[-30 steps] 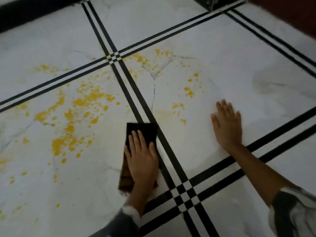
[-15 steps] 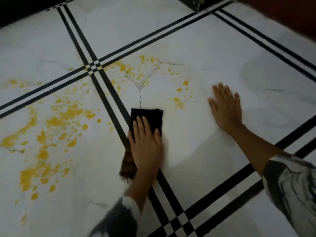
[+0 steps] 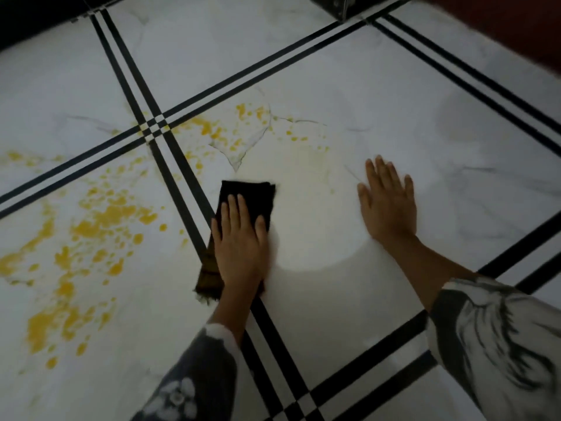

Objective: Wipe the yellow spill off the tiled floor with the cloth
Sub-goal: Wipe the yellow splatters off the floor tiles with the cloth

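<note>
My left hand (image 3: 241, 247) lies flat on a dark folded cloth (image 3: 247, 194) and presses it to the white tiled floor (image 3: 318, 299), right of a black double stripe. Yellow spill (image 3: 100, 220) covers much of the tile to the left in blotches and drops. More yellow spots (image 3: 218, 133) sit beyond the cloth near the stripe crossing. A faint yellowish smear (image 3: 309, 162) shows just ahead of the cloth. My right hand (image 3: 387, 205) rests palm down on the floor, fingers spread, holding nothing.
Black double stripes (image 3: 188, 183) cross the floor between tiles. A cracked line (image 3: 252, 144) runs through the tile ahead of the cloth. A dark base (image 3: 340, 6) and a dark red surface (image 3: 501, 28) stand at the far right edge.
My left hand has pushed the cloth forward and to the right across the stripe. The yellow drops near the right hand are wiped to a faint smear. The camera view shifted.
</note>
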{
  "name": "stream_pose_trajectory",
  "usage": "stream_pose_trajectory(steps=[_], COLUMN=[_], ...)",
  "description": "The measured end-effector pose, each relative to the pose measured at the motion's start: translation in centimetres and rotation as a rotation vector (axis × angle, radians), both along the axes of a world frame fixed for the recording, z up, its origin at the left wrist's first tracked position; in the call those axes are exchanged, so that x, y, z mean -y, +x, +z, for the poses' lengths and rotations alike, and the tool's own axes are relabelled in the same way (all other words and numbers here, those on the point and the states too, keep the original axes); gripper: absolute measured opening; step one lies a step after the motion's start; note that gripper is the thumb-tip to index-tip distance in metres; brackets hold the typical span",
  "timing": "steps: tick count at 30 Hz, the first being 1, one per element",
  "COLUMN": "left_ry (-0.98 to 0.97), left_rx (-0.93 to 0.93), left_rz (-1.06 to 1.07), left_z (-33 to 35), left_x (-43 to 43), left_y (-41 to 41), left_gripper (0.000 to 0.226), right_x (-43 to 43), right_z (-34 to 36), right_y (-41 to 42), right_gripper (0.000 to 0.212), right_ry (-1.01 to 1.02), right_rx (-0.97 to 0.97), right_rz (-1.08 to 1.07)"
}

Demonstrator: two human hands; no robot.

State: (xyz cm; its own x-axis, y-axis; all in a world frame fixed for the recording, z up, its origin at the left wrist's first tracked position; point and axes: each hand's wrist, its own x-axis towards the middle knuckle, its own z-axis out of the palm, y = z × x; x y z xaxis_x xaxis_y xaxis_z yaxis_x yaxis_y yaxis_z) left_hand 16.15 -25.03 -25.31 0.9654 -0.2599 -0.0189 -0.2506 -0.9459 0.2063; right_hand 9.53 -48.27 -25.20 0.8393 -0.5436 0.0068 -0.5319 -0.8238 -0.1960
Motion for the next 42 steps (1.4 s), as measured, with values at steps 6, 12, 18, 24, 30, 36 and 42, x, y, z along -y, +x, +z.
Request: stream_pose_trajectory(steps=[6,12,18,24,30,36,42], left_ry=[-0.033,-0.052,-0.101,-0.022,-0.073,-0.022,-0.038], left_rx=[-0.077,-0.059,-0.001,-0.060,-0.042,-0.036,0.017], left_rz=[-0.326,-0.265,-0.307,-0.391,-0.199,-0.398,0.047], left_z=[1.1,-0.2,0.3,-0.1,0.3,0.3,0.1], left_x=[7.6,8.4,11.2,14.7,10.8,10.2,4.4], left_y=[-3.4,7.3,2.0,13.8,6.6,17.5,12.0], left_gripper=[0.063,0.056,0.061,0.058,0.067,0.057,0.068], right_x=[-0.1,0.3,0.4,0.5,-0.4,-1.7,-1.1], right_z=[-0.1,-0.4,-0.3,0.0,1.1,1.3,0.1], right_y=[0.0,0.3,0.3,0.4,1.3,11.9,16.5], right_gripper=[0.061,0.065,0.064,0.063,0.063,0.061,0.049], right_ry=[-0.007,-0.009,-0.025,0.028,0.026,0.083,0.063], right_rx=[-0.041,-0.020,-0.053,-0.069,0.001,0.143,0.067], right_rz=[-0.002,-0.001,-0.029,-0.025,-0.121,-0.020,0.088])
